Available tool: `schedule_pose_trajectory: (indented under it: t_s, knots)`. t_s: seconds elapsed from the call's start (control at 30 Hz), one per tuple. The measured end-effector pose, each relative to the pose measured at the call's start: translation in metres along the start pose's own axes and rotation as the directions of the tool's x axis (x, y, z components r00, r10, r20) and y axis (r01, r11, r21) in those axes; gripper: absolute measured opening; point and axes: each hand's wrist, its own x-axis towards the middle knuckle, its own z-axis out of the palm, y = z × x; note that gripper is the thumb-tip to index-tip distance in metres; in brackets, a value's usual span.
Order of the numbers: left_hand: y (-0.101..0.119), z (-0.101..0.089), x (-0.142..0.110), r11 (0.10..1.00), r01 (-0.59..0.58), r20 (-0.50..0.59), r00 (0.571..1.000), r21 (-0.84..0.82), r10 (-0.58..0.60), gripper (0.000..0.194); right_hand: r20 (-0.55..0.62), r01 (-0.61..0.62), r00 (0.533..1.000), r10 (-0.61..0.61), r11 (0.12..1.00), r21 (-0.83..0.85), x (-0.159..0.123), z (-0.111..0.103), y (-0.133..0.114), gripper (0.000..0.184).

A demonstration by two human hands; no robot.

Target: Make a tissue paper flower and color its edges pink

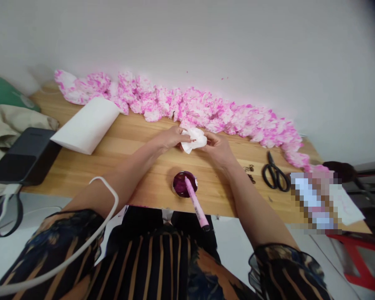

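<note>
Between my hands is a white, ruffled tissue paper flower (194,140), held just above the wooden table. My left hand (172,138) grips its left side with thumb and fingers closed on it. On the other side, my right hand (218,148) pinches the right edge, some of its fingers hidden behind the paper. Nearer to me stands a small round jar (180,184) of dark purple liquid. A pink marker pen (196,205) leans out of it, its black end toward me.
Pink-and-white paper flowers (203,106) line the wall. On the left are a stack of white paper (89,125) and a dark power bank (23,156) with a cable. Black scissors (275,173) and small dark wire pieces (250,173) lie right. A red stool (359,258) stands below.
</note>
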Motion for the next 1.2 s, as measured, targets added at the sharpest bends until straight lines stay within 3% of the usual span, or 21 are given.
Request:
schedule_pose_trajectory:
  t_s: [0.27, 0.43, 0.83, 1.03, 1.2]
  knots:
    - [-0.001, -0.004, 0.0, 0.998, -0.019, 0.076, 0.997, 0.058, 0.015, 0.005, 0.057, -0.035, 0.998, 0.033, 0.999, 0.025, -0.002, -0.002, -0.005, 0.043]
    - [-0.003, -0.005, 0.001, 0.994, -0.054, 0.121, 0.992, 0.096, 0.042, 0.016, 0.072, -0.027, 0.997, 0.024, 0.999, 0.047, -0.003, 0.001, -0.006, 0.041]
    - [-0.004, -0.002, 0.001, 0.999, -0.022, 0.035, 0.999, 0.034, 0.02, 0.01, -0.085, 0.08, 0.994, -0.076, 0.996, 0.045, 0.001, 0.008, -0.003, 0.023]
    - [0.005, 0.002, -0.002, 0.992, -0.032, 0.019, 0.999, -0.122, 0.035, 0.055, -0.246, 0.056, 0.969, 0.019, 0.954, 0.295, 0.006, 0.001, 0.002, 0.034]
    - [0.004, -0.001, -0.002, 0.993, -0.046, 0.035, 0.998, -0.109, 0.05, 0.061, -0.257, 0.053, 0.966, 0.034, 0.945, 0.324, 0.008, -0.003, 0.003, 0.037]
